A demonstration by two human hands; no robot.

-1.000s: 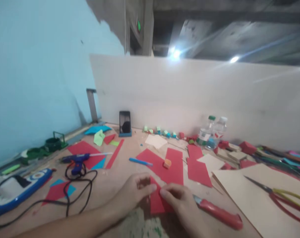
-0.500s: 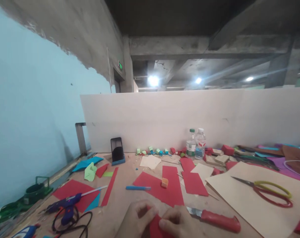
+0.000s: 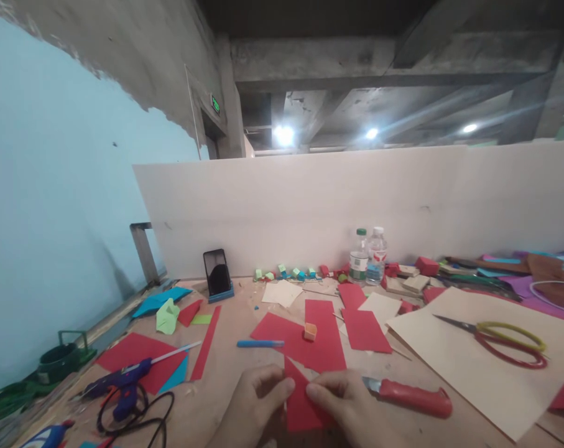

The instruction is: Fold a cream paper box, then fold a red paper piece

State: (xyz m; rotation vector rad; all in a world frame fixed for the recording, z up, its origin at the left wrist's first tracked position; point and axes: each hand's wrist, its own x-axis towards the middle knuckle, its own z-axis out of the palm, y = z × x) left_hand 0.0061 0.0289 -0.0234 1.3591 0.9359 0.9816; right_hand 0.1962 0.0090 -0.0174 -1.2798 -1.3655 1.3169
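Overall, a white panel (image 3: 286,211) spans the back of the scene, and before it extends the worktop (image 3: 216,386), strewn with cut paper. On its right side lies the largest sheet, a cream one (image 3: 472,392), bearing a pair of scissors (image 3: 478,330) with one yellow and one red handle loop. Nearer the centre, overlapping red sheets (image 3: 326,317) lie flat. Two clear bottles (image 3: 376,267) stand side by side against the panel, one capped green, one white. At the left, a dark blue glue gun (image 3: 127,376) rests partly on another red sheet, its black cord looped in front.

At the near edge, both hands hold a piece of red paper (image 3: 300,414), situated midway between them. The left hand (image 3: 256,395) is narrowed, thumb and fingers pinching the left margin; the right hand (image 3: 342,398) is likewise narrowed, its thumb lying on the paper's right side. Just beside the right hand is a red-handled knife (image 3: 415,398). Beyond the hands lies a blue pen (image 3: 260,343). Smallest, an orange block (image 3: 310,332) sits on the overlapping red sheets.
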